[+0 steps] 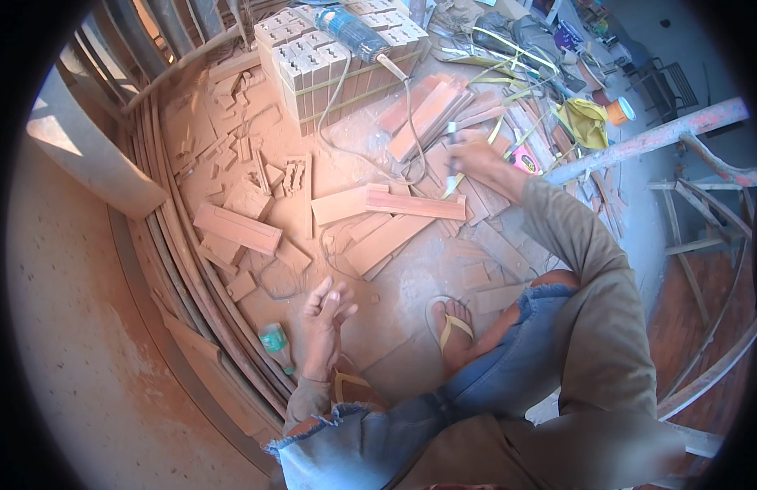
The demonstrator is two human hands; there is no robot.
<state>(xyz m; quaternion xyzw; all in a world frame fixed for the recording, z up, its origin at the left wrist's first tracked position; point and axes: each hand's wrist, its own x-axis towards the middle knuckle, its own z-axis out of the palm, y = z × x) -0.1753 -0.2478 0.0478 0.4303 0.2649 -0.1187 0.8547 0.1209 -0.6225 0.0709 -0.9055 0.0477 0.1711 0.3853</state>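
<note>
Around one o'clock, your right hand (479, 161) is gripping a dark pen (451, 155) with pale ends, the fingers pressing together about its middle; the pen is standing nearly along the twelve-to-six line, above the floor clutter. At seven o'clock, your left hand (321, 314) is hovering with fingers loosely spread and half curled, the thumb side facing up. Just beside it, at eight o'clock from that hand, a clear plastic bottle (274, 338) with a green label is lying.

Near the middle, slightly toward one, a reddish tile (415, 202) is resting across other tile pieces. At nine, another tile (238, 229) is lying on dusty scraps. At twelve, a blue power tool (351, 34) is lying on a strapped stack of blocks (313, 94), its cord (338, 150) trailing toward the tiles. At two, a pink packet (524, 159), a yellow cloth (585, 124) and an orange tub (620, 110) are sitting near a metal frame (648, 146). Between four and five, your sandalled right foot (455, 328) is standing on the floor.
</note>
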